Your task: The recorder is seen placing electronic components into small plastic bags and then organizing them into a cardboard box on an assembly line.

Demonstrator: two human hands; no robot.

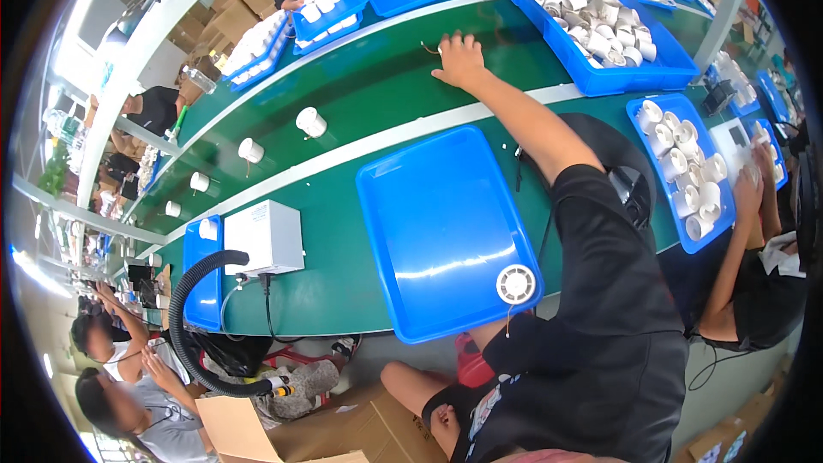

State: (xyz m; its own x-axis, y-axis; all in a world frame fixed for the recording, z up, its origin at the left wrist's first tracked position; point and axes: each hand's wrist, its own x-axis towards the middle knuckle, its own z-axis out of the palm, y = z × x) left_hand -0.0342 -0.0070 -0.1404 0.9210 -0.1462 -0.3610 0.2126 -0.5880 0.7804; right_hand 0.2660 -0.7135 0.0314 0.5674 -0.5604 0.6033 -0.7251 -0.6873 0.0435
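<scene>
My right hand (462, 62) reaches far over the green conveyor belt, its fingers curled over a white part that the hand mostly hides. A thin wire from that part shows left of the fingers. My left hand (444, 429) rests low by my lap, its fingers curled in with nothing visible in them. Before me on the bench lies a large blue tray (437, 206). In its near right corner sits a round white fan part (516, 284) with a slotted face and a thin wire hanging over the rim.
Several white cylindrical parts (312, 123) stand spaced along the belt at left. A blue bin (591, 77) heaped with white parts is at far right, and another blue tray (724, 214) at right. A white box (264, 237) and black flexible hose (178, 309) stand left. Co-workers sit around.
</scene>
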